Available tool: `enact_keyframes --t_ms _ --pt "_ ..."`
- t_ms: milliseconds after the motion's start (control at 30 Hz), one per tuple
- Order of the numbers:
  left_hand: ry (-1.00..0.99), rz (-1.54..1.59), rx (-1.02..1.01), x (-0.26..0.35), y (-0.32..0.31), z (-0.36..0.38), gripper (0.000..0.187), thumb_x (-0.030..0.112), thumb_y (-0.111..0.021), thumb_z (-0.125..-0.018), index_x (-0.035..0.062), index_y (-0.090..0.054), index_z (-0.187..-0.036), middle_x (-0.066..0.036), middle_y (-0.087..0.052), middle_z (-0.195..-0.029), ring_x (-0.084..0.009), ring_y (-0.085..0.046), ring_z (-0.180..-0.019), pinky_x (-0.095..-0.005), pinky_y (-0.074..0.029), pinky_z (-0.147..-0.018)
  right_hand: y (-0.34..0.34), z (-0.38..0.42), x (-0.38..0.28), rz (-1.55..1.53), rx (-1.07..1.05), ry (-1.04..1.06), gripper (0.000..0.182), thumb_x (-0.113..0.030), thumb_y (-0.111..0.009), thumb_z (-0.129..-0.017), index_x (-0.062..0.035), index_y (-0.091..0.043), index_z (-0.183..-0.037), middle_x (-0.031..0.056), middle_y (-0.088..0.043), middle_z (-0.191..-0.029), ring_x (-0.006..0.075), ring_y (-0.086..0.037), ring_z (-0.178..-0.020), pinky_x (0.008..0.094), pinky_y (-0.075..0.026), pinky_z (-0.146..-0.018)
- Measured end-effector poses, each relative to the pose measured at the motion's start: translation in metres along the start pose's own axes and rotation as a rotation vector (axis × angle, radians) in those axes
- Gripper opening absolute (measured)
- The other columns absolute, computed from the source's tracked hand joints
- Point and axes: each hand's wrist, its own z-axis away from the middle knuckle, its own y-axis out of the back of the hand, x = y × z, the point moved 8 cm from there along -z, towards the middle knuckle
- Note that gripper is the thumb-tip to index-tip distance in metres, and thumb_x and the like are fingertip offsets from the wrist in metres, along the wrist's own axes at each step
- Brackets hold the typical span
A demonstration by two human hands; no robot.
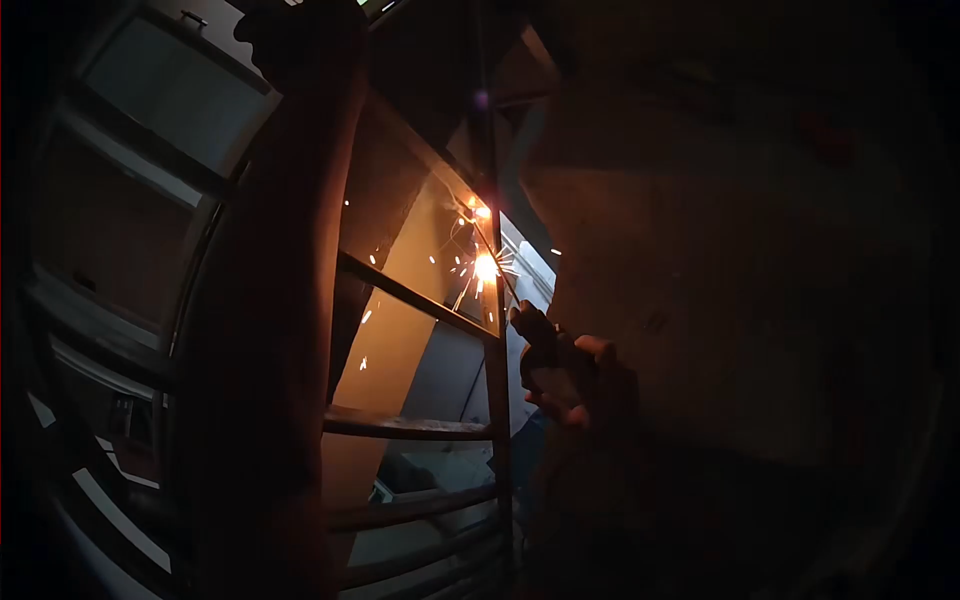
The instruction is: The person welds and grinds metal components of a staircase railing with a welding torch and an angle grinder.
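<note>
My right hand (pixel 590 385) is wrapped round a dark welding electrode holder (pixel 538 328). A thin welding rod (pixel 508 282) runs from its jaws up and left to a metal frame (pixel 493 390). Bright sparks (pixel 485 266) fly near the frame's upright, with a second glow a little above, where a slanting bar (pixel 430 150) meets it. My left arm reaches up along the left side of the frame. At the top edge my left hand (pixel 300 40) is a dark silhouette, and its fingers and anything in them cannot be made out.
Several crossbars (pixel 410 428) of the frame span the space between my left arm and the upright. More dark bars (pixel 140 130) stand at the far left. A pale panel (pixel 400 330) is lit behind the frame. The right side is very dark.
</note>
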Motion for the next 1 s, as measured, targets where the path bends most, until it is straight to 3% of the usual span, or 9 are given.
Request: enact_keyframes --t_ms 133,233,300,600,733,767,800,867,1000 --pt "0.107 0.032 -0.031 0.009 0.009 0.007 0.074 0.049 -0.067 -0.095 -0.0092 -0.049 -0.137 -0.031 -0.062 -0.133 -0.0459 -0.062 -0.123 -0.0501 -0.048 -0.106 0.010 -0.007 -0.022 0.325 0.080 0.203 0.083 -0.040 -0.088 -0.079 -0.0072 -0.055 -0.147 0.0132 -0.061 -0.120 0.0268 -0.071 -0.086 0.0351 -0.060 -0.068" --pt "-0.291 -0.144 0.154 0.015 0.012 -0.011 0.072 0.049 -0.067 -0.091 -0.0137 -0.056 -0.125 -0.027 -0.065 -0.123 -0.0371 -0.067 -0.113 -0.0442 -0.054 -0.100 0.007 -0.009 -0.021 0.357 0.044 0.169 0.085 -0.038 -0.089 -0.079 -0.0076 -0.053 -0.149 0.0137 -0.060 -0.115 0.0261 -0.071 -0.087 0.0350 -0.060 -0.067" --pt "0.104 -0.096 -0.097 -0.007 0.002 -0.002 0.074 0.051 -0.064 -0.092 -0.0141 -0.050 -0.125 -0.025 -0.063 -0.117 -0.0364 -0.067 -0.109 -0.0433 -0.054 -0.098 0.006 -0.007 -0.019 0.345 0.100 0.196 0.089 -0.037 -0.090 -0.076 -0.0093 -0.051 -0.152 0.0125 -0.058 -0.112 0.0241 -0.070 -0.087 0.0336 -0.060 -0.066" --pt "0.004 -0.209 -0.115 -0.031 -0.019 -0.024 0.065 0.048 -0.064 -0.092 -0.0056 -0.050 -0.127 -0.022 -0.065 -0.118 -0.0345 -0.069 -0.110 -0.0406 -0.054 -0.099 0.009 -0.011 -0.022 0.355 0.052 0.219 0.103 -0.035 -0.094 -0.072 -0.0101 -0.043 -0.157 0.0110 -0.053 -0.113 0.0195 -0.067 -0.084 0.0292 -0.059 -0.066" --pt "-0.001 -0.241 -0.132 -0.018 -0.013 -0.013 0.069 0.050 -0.059 -0.097 -0.0103 -0.046 -0.127 -0.022 -0.063 -0.122 -0.0333 -0.069 -0.111 -0.0409 -0.055 -0.097 0.002 -0.003 -0.011 0.314 0.067 0.181 0.095 -0.033 -0.094 -0.070 -0.0029 -0.051 -0.149 0.0147 -0.057 -0.119 0.0265 -0.067 -0.087 0.0331 -0.058 -0.060" --pt "0.014 -0.217 -0.127 -0.010 -0.007 -0.007 0.071 0.051 -0.057 -0.098 -0.0124 -0.044 -0.128 -0.023 -0.063 -0.124 -0.0333 -0.068 -0.112 -0.0413 -0.055 -0.096 0.004 -0.004 -0.028 0.364 0.119 0.472 0.091 -0.036 -0.094 -0.070 -0.0017 -0.054 -0.144 0.0151 -0.058 -0.122 0.0299 -0.069 -0.088 0.0367 -0.058 -0.059" --pt "0.029 -0.193 -0.119 -0.007 -0.003 -0.005 0.074 0.052 -0.055 -0.099 -0.0144 -0.042 -0.128 -0.023 -0.062 -0.126 -0.0333 -0.068 -0.112 -0.0416 -0.055 -0.096 0.007 -0.005 -0.022 0.276 0.059 0.185 0.093 -0.040 -0.095 -0.067 -0.0010 -0.055 -0.142 0.0158 -0.058 -0.122 0.0318 -0.068 -0.091 0.0396 -0.059 -0.063" --pt "-0.232 -0.173 0.031 -0.045 -0.035 -0.036 0.080 0.056 -0.055 -0.097 -0.0174 -0.041 -0.126 -0.030 -0.062 -0.123 -0.0390 -0.067 -0.112 -0.0459 -0.054 -0.100 0.011 -0.006 -0.031 0.273 0.109 0.243 0.095 -0.031 -0.096 -0.066 -0.0109 -0.054 -0.150 0.0117 -0.060 -0.113 0.0238 -0.069 -0.084 0.0340 -0.059 -0.062" --pt "-0.095 -0.162 -0.069 -0.019 -0.014 -0.019 0.082 0.057 -0.057 -0.095 -0.0168 -0.040 -0.126 -0.032 -0.062 -0.122 -0.0410 -0.067 -0.112 -0.0473 -0.053 -0.101 0.012 -0.009 -0.032 0.238 0.100 0.224 0.096 -0.032 -0.096 -0.067 -0.0117 -0.053 -0.151 0.0127 -0.059 -0.116 0.0252 -0.068 -0.089 0.0353 -0.060 -0.064"
